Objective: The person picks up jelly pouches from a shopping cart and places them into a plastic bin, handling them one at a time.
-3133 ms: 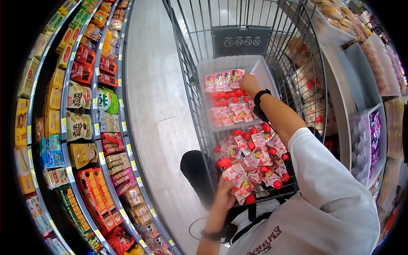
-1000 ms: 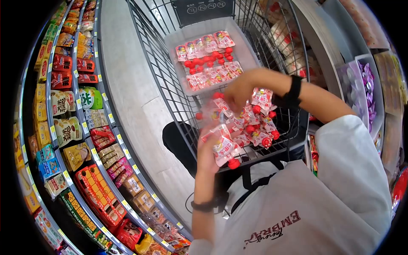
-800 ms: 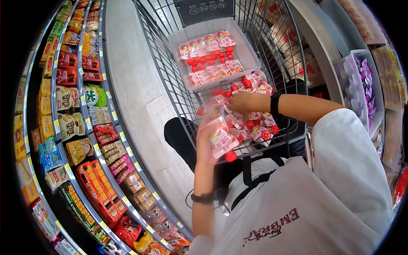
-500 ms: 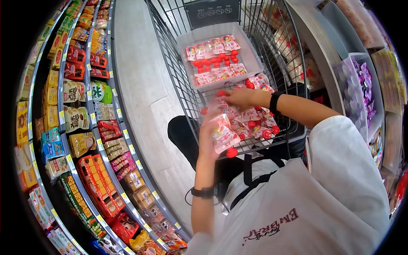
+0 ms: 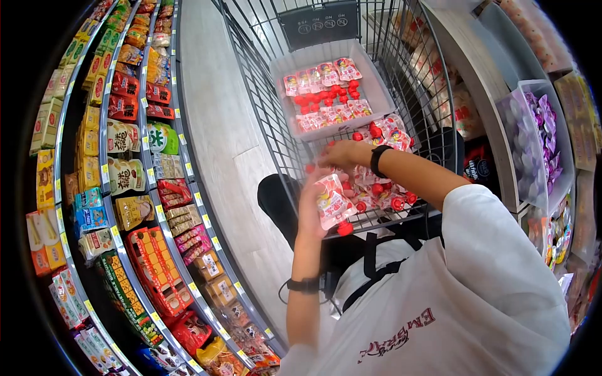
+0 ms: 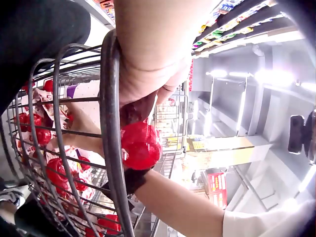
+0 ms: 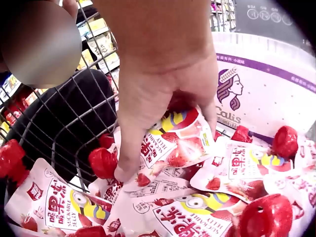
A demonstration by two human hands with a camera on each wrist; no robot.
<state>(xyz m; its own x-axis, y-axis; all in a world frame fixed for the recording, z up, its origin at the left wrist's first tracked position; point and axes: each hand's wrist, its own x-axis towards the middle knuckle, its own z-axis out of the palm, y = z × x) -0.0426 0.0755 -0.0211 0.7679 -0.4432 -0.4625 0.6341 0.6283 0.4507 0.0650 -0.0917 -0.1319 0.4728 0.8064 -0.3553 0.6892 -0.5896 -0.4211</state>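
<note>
**Pouch being held at the cart rim**

A white jelly pouch with a red cap is being held by the left hand just at the near rim of the wire cart, cap pointing down. The grip is being closed round the pouch's body, with the fingers curled about it. In the left wrist view the cap is being shown just below the fingers, right beside a cart wire.

A second pouch is being grasped by the right hand on top of a pile of like pouches lying in the near part of the cart. In the right wrist view this grip is being narrowed over the pouch's upper end, with fingers curled down on either side of it. One fingertip is being pressed at the pouch's edge, just beside another red cap. The two hands are being held near each other, the left one nearer the person.

Beyond the pile, a white bin is being carried in the cart, with two rows of pouches lying in it, caps meeting in the middle. Shelves of packaged goods are being shown along the left of the aisle.
</note>
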